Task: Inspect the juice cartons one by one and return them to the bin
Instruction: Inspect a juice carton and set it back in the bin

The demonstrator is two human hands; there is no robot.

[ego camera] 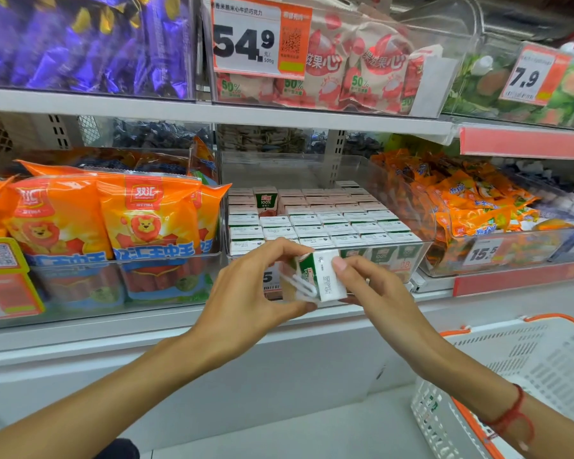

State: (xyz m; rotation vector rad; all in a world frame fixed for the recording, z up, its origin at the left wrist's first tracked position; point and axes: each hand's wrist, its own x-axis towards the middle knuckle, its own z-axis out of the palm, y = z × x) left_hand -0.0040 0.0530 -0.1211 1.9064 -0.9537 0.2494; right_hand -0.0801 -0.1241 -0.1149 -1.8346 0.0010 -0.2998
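Observation:
A small green and white juice carton [315, 276] with a straw on its side is held in front of the shelf, tilted so its white end faces me. My left hand [252, 286] grips it from the left, thumb below and fingers over the top. My right hand [371, 286] pinches it from the right. Behind it stands a clear plastic bin [415, 256] packed with several rows of the same cartons [325, 223]. One carton [265, 201] at the back left stands taller than the rest.
Orange sausage bags [113, 220] fill the bin to the left, orange snack packs [471, 200] the bin to the right. A white basket with orange rim [524, 369] sits at the lower right. Price tags hang on the shelf edges above.

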